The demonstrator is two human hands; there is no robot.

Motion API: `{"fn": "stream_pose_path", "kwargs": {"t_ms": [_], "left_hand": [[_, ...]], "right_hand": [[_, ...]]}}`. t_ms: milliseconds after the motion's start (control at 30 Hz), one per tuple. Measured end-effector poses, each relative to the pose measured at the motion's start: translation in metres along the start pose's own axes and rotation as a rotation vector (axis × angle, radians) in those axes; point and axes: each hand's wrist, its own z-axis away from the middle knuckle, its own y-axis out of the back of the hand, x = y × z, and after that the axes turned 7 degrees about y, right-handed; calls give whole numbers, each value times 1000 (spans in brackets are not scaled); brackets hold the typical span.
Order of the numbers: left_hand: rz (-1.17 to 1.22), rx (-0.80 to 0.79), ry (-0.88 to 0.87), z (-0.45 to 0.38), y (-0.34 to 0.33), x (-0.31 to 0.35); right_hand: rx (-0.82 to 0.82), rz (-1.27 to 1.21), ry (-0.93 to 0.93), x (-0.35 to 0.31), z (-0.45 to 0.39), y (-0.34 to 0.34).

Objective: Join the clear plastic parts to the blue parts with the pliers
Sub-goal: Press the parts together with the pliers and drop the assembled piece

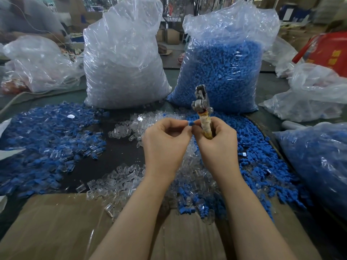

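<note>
Above the tabletop (120, 152) we pinch a small blue part (191, 124) between the fingers of our left hand (165, 143) and right hand (217, 145), whose remaining fingers clamp the pliers (203, 109) upright. Loose clear parts (124, 128) lie below. We judge the part could slip, since the right hand does two jobs.

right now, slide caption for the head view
Left hand and right hand pinch a small blue plastic part; right grips metal pliers.
</note>
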Motion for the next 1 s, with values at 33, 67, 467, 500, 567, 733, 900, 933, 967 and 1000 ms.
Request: {"fn": "stream_pose_path", "kwargs": {"t_ms": [33,67,467,500,567,733,900,933,967,1000], "left_hand": [[6,3,2,0,0,0],[13,8,5,0,0,-1],[205,4,158,-10,11,0],[222,7,158,-10,12,0],[247,8,152,-11,13,0],[243,-17,116,-12,14,-1],[231,-55,84,-13,16,-3],[228,-63,77,-13,16,-4],[228,-71,70,-13,16,-4],[230,-79,66,-14,16,-5]], "right_hand": [[-9,-6,-4,0,0,0],[-21,-16,-10,0,0,0],[-343,-11,-132,10,-7,27],[-375,2,-137,11,-7,30],[-431,18,-138,12,-7,33],[-516,37,-136,12,-6,34],[-540,49,-139,11,-7,32],[-547,50,-138,10,-7,33],[-556,51,-138,9,-7,33],[-565,54,-137,8,-7,33]]}}
